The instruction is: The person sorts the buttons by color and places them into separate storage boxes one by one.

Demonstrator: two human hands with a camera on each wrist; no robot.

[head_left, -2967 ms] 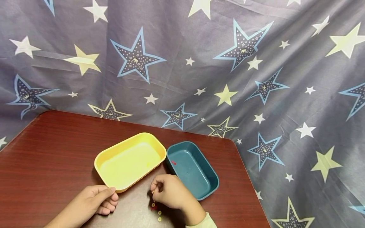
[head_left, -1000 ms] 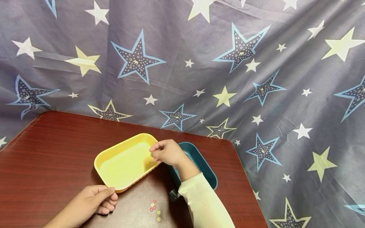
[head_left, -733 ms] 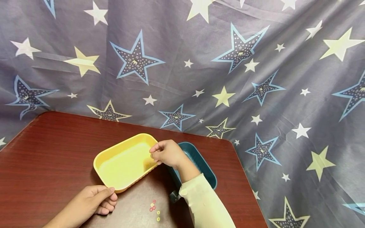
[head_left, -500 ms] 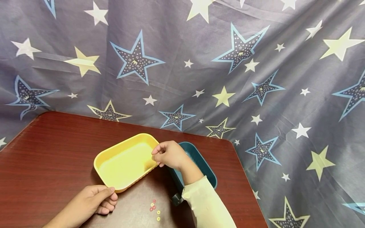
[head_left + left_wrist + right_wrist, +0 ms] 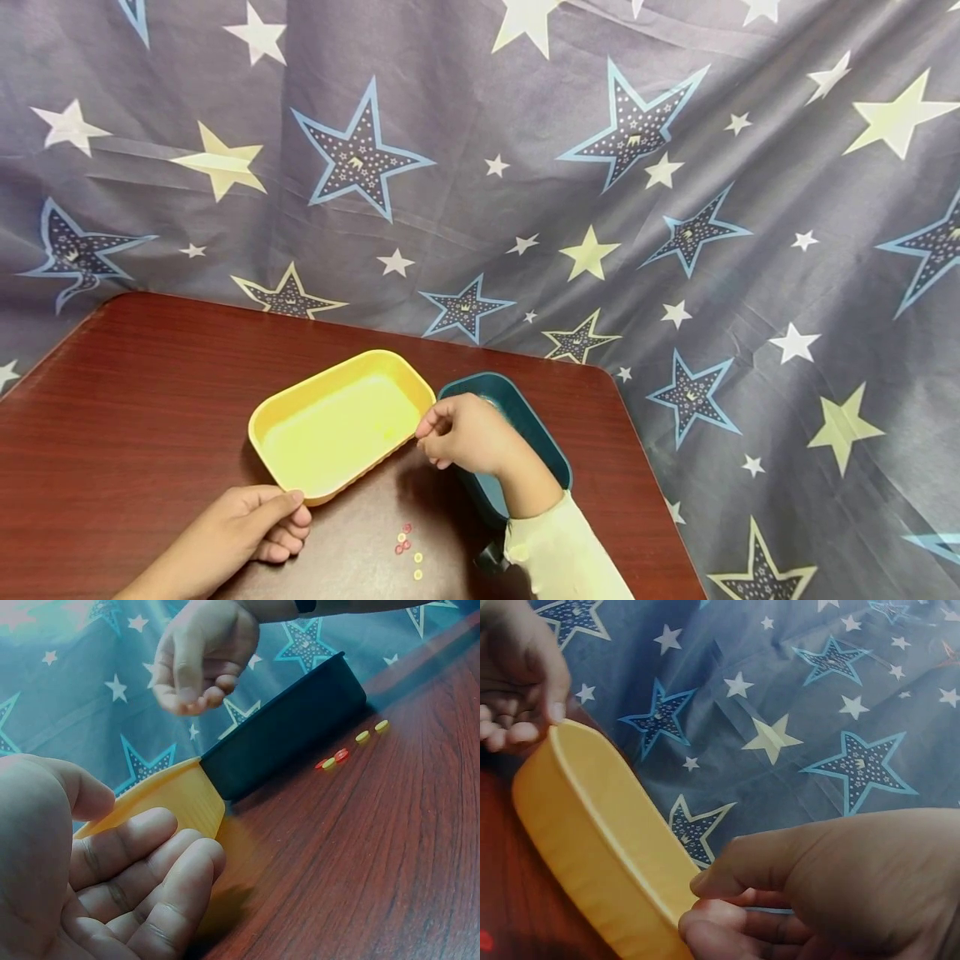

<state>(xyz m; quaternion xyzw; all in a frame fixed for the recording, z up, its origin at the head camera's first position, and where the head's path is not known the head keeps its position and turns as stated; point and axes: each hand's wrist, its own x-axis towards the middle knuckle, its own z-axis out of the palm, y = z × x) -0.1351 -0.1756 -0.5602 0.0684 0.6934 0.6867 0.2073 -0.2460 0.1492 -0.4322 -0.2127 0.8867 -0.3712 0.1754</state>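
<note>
Tray (image 5: 315,437), yellow, sits just beside the blue tub (image 5: 534,429), its near corner clamped in the grip of the left hand (image 5: 255,527). The right hand (image 5: 467,433), grip loosely curled, slightly parted, hovers between both; buttons (image 5: 418,575) lie on the bench (image 5: 150,400).

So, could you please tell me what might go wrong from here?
The left hand pinches the yellow tray by its rim at one corner, so a tug might shift or tip it. Red pieces and yellow pieces lie loose on the table, some bunched together, so fingers could scatter them or take the wrong colour. The right hand is close to both trays' rims and may bump one.
</note>
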